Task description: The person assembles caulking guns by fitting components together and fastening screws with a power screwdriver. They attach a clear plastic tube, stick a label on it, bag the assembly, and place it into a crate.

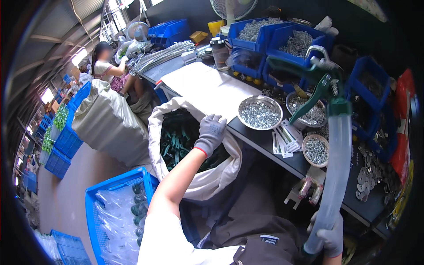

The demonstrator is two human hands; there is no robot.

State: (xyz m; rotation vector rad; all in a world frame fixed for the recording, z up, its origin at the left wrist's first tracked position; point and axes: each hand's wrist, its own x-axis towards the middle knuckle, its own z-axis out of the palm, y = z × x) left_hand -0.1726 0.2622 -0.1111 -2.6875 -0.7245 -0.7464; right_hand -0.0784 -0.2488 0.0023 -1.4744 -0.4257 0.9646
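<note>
My left hand (211, 134), in a grey glove with a red cuff, is at the right rim of a white cloth sack (193, 191), beside the table edge. Its fingers are bent and held together; what lies under them is hidden. Inside the sack are many dark green lever-like parts (176, 139). At the lower right my right hand (330, 236), also gloved, is wrapped round the lower end of a long clear tube (334, 168). This tube stands tilted, with a green trigger head (329, 90) and a metal hook-like piece on top.
On the dark table (251, 143) are metal bowls of small hardware (260, 113), white paper (203, 86) and blue bins of springs (296, 43). Loose washers (365, 181) lie at the right. A blue crate (96, 221) of clear tubes stands lower left. Another person (108, 68) sits farther back.
</note>
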